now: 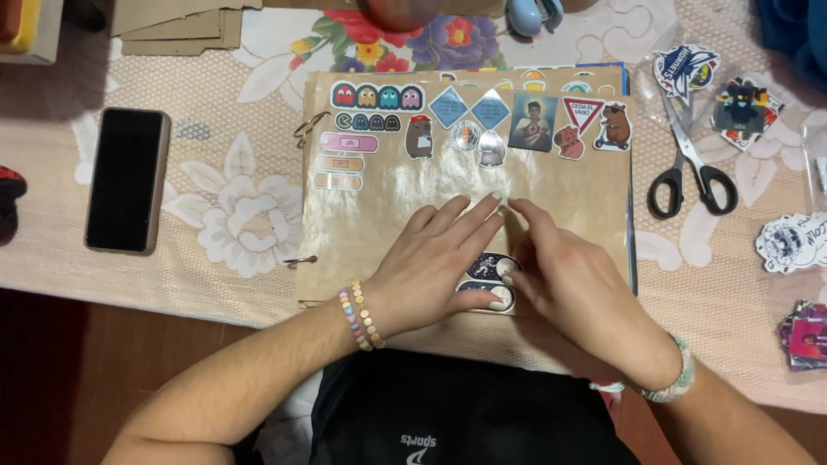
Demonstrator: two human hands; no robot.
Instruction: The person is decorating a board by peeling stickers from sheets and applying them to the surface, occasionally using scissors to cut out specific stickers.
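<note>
**Both hands flat on the sticker page**

The left hand (439, 258) lies open, fingers spread, pinning the brown album page (388, 198) so it stays put. The right hand (564, 275) rests beside it, fingers loosely curled, gripping nothing, its thumb touching two dark oval stickers (489, 280) near the page's lower edge. A phone (127, 179) and scissors (692, 168) lie on the lace tablecloth (233, 215)

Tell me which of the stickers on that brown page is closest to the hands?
The dark oval sticker near the page's bottom edge, right between the left hand and right hand. All the other stickers sit up along the top of the page.
</note>
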